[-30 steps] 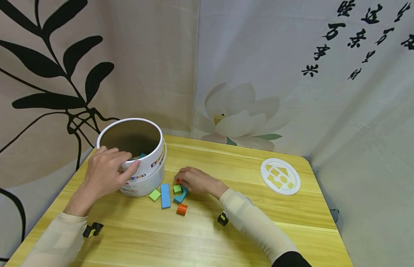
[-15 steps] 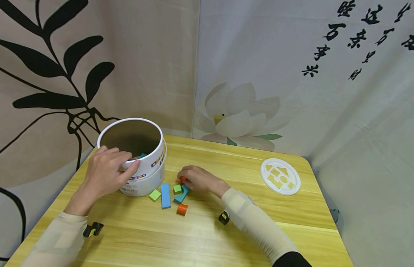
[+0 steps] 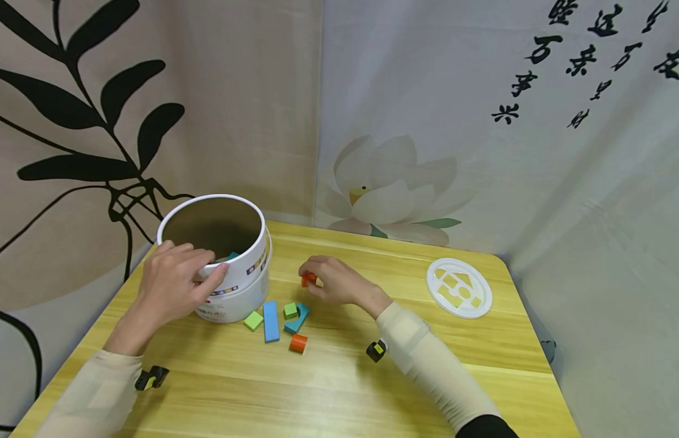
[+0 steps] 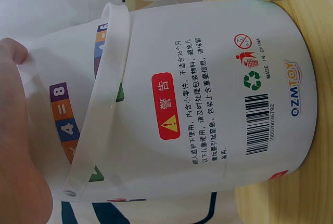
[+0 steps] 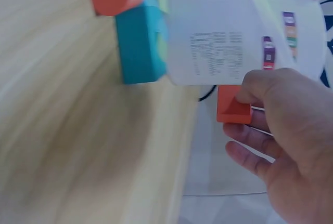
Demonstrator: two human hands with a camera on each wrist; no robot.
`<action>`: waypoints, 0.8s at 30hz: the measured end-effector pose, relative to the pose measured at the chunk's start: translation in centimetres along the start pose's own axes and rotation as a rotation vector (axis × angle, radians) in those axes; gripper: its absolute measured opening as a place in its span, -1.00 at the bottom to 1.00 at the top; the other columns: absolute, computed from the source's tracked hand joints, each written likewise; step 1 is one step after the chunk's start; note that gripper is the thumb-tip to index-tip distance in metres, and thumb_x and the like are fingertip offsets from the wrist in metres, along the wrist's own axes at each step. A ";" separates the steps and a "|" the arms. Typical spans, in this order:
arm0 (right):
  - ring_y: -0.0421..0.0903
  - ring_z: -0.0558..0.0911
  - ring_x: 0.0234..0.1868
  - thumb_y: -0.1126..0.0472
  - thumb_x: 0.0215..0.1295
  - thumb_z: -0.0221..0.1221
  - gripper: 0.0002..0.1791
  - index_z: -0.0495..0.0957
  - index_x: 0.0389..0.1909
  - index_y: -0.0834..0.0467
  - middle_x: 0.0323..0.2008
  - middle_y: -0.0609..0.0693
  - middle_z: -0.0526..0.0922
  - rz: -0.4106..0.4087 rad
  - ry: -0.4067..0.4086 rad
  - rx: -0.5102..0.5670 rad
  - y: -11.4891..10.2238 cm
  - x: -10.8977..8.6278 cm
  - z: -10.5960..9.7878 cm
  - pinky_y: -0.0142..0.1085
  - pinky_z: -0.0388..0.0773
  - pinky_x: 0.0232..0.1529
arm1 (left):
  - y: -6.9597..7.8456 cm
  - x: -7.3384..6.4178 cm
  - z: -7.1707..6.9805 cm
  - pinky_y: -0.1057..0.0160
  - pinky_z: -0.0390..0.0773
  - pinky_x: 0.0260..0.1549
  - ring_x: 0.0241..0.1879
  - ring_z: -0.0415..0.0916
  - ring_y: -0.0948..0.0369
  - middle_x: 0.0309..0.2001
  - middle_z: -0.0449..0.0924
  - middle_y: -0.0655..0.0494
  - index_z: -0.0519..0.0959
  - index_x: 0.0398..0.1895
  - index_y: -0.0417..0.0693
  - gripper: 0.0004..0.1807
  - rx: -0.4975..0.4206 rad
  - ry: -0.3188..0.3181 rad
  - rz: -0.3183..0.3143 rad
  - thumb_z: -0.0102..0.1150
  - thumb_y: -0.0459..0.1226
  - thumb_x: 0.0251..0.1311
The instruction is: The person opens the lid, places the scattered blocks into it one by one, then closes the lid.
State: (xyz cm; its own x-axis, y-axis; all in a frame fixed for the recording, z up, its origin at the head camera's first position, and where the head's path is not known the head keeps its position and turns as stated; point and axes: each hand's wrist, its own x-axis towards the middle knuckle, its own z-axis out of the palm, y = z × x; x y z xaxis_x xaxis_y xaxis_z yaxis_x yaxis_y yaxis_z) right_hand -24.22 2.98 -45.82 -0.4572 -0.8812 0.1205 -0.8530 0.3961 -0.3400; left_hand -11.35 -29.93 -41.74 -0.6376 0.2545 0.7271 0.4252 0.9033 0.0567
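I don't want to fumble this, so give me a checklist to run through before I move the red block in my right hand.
1. Right hand pinches the red block: ok, between thumb and fingers.
2. Left hand grips the bucket at its rim: ok.
3. Bucket upright, mouth uncovered: ok.
4. Loose pieces off the table: not ok; blue plank, teal block, two green blocks and red cylinder lie there.
5. Bucket contents counted: cannot tell, bottom mostly hidden.
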 end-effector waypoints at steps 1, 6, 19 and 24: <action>-0.07 0.79 -0.06 0.28 0.58 0.34 -0.75 0.73 0.18 0.20 0.03 0.03 0.81 -0.005 0.011 0.010 -0.1 0.0 -0.4 -0.22 0.77 0.10 | 0.0 0.0 0.0 0.15 0.12 -0.40 -0.58 0.24 0.22 -0.71 0.44 0.18 0.48 -0.62 0.04 -0.21 0.000 0.003 0.000 -0.27 0.32 0.69; -0.03 0.79 -0.07 0.29 0.56 0.33 -0.76 0.72 0.15 0.21 -0.02 0.03 0.80 -0.035 0.065 0.012 -0.7 0.2 -2.3 -0.22 0.76 0.09 | -0.1 0.0 0.1 0.15 0.12 -0.40 -0.58 0.21 0.22 -0.72 0.40 0.19 0.44 -0.64 0.06 -0.22 0.007 0.007 0.003 -0.27 0.31 0.70; -0.11 0.71 -0.14 0.33 0.51 0.33 -0.79 0.73 0.08 0.26 -0.10 0.05 0.81 -0.165 0.256 -0.011 -3.1 1.9 -7.6 -0.27 0.73 0.02 | 0.0 0.0 0.1 0.15 0.11 -0.40 -0.59 0.19 0.22 -0.73 0.35 0.22 0.41 -0.65 0.07 -0.24 0.007 0.010 0.001 -0.26 0.31 0.68; -0.08 0.71 -0.16 0.34 0.49 0.32 -0.80 0.72 0.05 0.28 -0.13 0.07 0.81 -0.229 0.324 -0.017 -3.9 3.0 -8.8 -0.25 0.73 0.00 | 0.0 -0.1 0.1 0.14 0.13 -0.41 -0.59 0.21 0.22 -0.72 0.38 0.20 0.43 -0.64 0.06 -0.24 0.014 0.013 0.004 -0.26 0.30 0.69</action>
State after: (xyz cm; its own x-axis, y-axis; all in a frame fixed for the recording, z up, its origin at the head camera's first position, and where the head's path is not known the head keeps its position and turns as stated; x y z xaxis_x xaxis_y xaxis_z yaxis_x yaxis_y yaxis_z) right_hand -24.50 1.06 -35.88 -0.3083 -0.8214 0.4799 -0.9448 0.2055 -0.2552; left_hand -11.36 -29.93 -41.85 -0.6278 0.2535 0.7360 0.4184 0.9072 0.0444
